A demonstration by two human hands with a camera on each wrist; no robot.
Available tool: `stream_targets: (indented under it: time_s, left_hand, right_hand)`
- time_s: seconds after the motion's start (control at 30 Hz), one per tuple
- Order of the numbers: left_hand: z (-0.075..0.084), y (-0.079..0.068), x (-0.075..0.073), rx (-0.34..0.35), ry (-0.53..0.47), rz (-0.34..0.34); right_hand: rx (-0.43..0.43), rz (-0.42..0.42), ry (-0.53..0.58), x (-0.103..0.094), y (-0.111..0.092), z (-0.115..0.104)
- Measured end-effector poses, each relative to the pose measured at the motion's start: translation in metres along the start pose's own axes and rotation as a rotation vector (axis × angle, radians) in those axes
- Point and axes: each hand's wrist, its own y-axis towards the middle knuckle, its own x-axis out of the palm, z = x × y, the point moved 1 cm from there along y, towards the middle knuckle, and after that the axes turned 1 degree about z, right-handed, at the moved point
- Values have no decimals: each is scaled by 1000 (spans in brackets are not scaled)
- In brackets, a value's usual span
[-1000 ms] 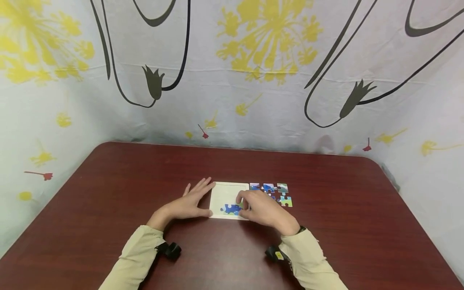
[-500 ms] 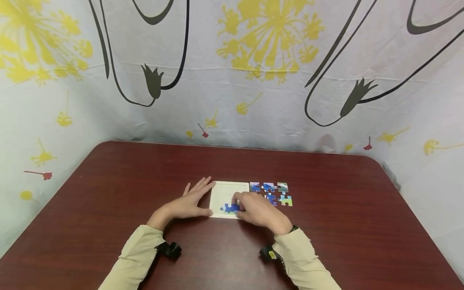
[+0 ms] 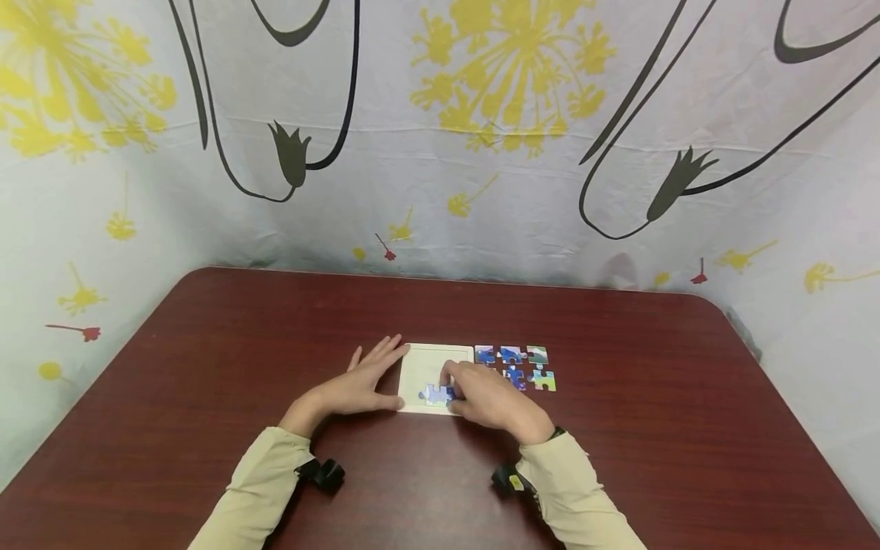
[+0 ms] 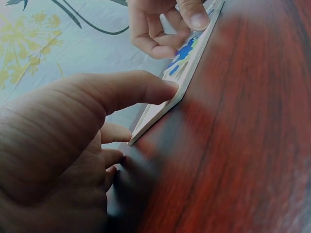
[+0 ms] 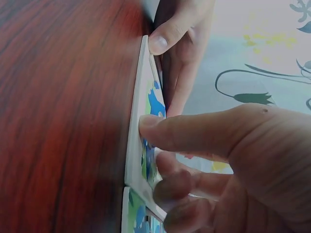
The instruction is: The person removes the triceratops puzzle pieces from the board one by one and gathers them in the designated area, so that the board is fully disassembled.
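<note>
A white puzzle tray [image 3: 425,367] lies flat on the table. My left hand [image 3: 349,392] rests along its left side, fingers spread and thumb on the near-left corner. Joined blue and green jigsaw pieces [image 3: 433,394] lie along the tray's near edge. Over their right end, my right hand [image 3: 493,393] pinches a jigsaw piece between thumb and curled fingers. The right wrist view shows the right thumb [image 5: 163,130] on blue-green pieces [image 5: 154,103] by the tray's rim. The pinched piece is mostly hidden by the fingers.
Loose jigsaw pieces [image 3: 511,355] lie in rows just right of the tray, some partly covered by the right hand. The dark red wooden table [image 3: 619,428] reaches back to a flower-printed cloth [image 3: 440,206].
My right hand has moved slightly left over the tray, then stayed there. The joined pieces now look paler, as if catching the light. My left hand has not moved.
</note>
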Motion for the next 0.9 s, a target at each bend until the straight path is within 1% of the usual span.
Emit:
stream_targets:
  time_s: [0.13, 0.27, 0.5, 0.7, 0.83, 0.9]
  left_hand:
    - [1, 0, -1, -6, 5, 4]
    - [1, 1, -1, -12, 7, 10]
    - [1, 0, 0, -11, -2, 3]
    - [0, 1, 1, -14, 3, 4]
    - [0, 1, 2, -15, 6, 7]
    - [0, 1, 2, -16, 11, 8]
  right_hand:
    - [-3, 48, -45, -1, 0, -4]
    - [-25, 101, -69, -1, 1, -6]
    - [-41, 119, -57, 2, 4, -5]
    - [-74, 143, -69, 2, 4, -5]
    - [-85, 159, -71, -2, 2, -5]
    - [-76, 164, -51, -6, 0, -4]
